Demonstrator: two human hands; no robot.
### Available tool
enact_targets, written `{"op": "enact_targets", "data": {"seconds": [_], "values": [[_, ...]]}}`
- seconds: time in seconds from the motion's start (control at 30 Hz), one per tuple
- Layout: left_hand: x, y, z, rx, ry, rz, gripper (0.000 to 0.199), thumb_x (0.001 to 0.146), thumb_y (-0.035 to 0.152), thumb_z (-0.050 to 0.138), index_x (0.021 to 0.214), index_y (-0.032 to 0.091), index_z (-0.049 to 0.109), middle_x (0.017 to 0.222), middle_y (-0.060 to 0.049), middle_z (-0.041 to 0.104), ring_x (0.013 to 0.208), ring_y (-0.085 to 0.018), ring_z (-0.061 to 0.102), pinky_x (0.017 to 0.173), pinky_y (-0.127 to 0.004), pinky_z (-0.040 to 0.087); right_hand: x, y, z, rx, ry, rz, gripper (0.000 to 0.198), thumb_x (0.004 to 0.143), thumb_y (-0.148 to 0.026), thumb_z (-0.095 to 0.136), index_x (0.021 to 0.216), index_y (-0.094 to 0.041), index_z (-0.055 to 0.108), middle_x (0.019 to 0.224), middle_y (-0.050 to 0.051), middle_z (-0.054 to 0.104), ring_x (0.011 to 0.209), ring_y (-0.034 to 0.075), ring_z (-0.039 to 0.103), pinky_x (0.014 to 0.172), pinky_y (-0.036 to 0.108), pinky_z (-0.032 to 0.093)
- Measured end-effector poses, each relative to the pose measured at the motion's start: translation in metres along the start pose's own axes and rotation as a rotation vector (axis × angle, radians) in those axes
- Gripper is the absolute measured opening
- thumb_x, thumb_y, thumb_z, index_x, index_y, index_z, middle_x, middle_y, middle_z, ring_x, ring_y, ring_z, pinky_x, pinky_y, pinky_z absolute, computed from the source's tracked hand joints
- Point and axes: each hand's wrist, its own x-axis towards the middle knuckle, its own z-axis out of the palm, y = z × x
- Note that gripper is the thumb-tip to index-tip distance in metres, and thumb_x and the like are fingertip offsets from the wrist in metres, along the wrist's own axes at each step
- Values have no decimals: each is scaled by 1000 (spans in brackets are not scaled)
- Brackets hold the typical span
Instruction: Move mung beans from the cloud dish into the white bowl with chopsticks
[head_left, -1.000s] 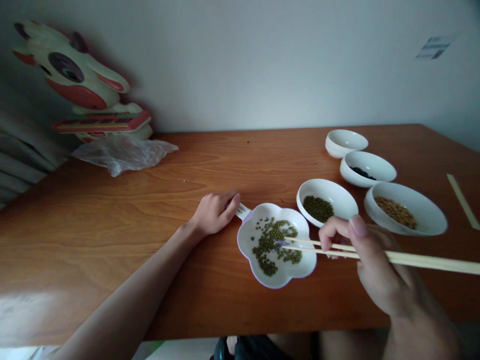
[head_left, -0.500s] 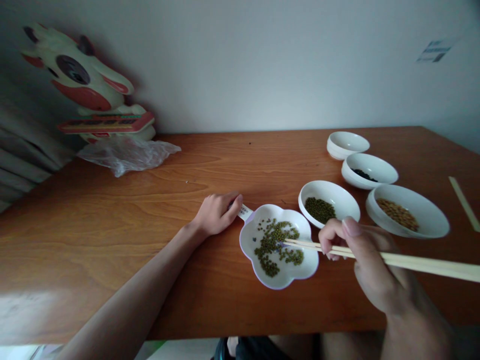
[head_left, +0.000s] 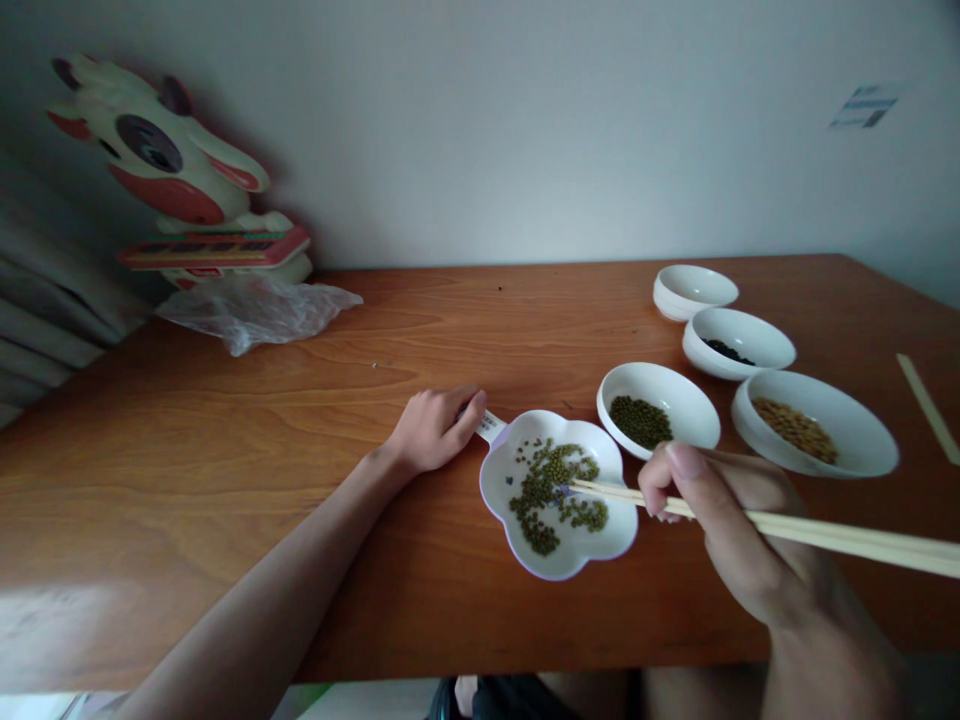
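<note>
My left hand (head_left: 435,428) is closed around the handle of a white flower-shaped dish (head_left: 600,550) with a lilac rim. Green beans (head_left: 551,475) lie scattered over the dish's floor. A pair of wooden chopsticks (head_left: 817,533) is pinched in my right hand (head_left: 739,520), held low over the dish's right side. Their tips are close together among the beans; whether a bean is between them is too small to tell. Just behind my right hand stands a white bowl (head_left: 694,410) holding a heap of green beans (head_left: 640,422).
At the right stand a bowl (head_left: 862,425) of tan beans or grains, a bowl (head_left: 772,345) with dark ones, and another white bowl (head_left: 694,288). A pale flat strip (head_left: 928,408) lies far right. A cow toy (head_left: 187,180) and a clear plastic bag (head_left: 262,315) occupy the back left.
My right hand has shifted slightly, and the back ends of the chopsticks sit a little lower. The tips stay at nearly the same spot; my left hand and the dish have not moved.
</note>
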Motion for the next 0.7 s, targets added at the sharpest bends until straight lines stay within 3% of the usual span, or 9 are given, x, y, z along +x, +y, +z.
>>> {"op": "enact_targets", "data": {"seconds": [0.3,0.4,0.57,0.63,0.7], "values": [[1,-1,1,-4,-4,-1,42,106,45,33,75,21,46,65,1,55,56,-13,48,58,-29,26,-2,0,-1,76,116,-35,53,110,-41,33,69,-23,63,66,0,63,65,17,60,64,32,41],[1,-2,2,-5,-5,1,41,106,45,33,75,21,46,65,1,55,56,-13,48,58,-29,26,-7,4,-8,78,302,-20,60,109,-46,32,64,-24,65,65,3,65,65,19,61,63,34,41],[0,-2,2,-4,-7,6,41,106,45,32,76,21,46,65,1,54,55,-13,46,58,-30,25,-4,24,-18,102,765,65,69,104,-60,29,59,-23,67,55,5,62,57,20,57,54,37,37],[0,-2,2,-2,-5,3,41,106,44,32,75,21,46,65,1,55,55,-13,46,58,-30,25,-2,26,-19,123,843,91,68,103,-60,29,61,-22,67,54,5,61,54,20,55,54,37,36],[0,-2,2,-5,-5,-2,41,106,44,32,75,21,46,66,1,55,56,-13,47,59,-30,26,-3,22,-19,105,815,74,67,103,-60,29,63,-22,68,57,5,62,58,20,56,57,38,37]]}}
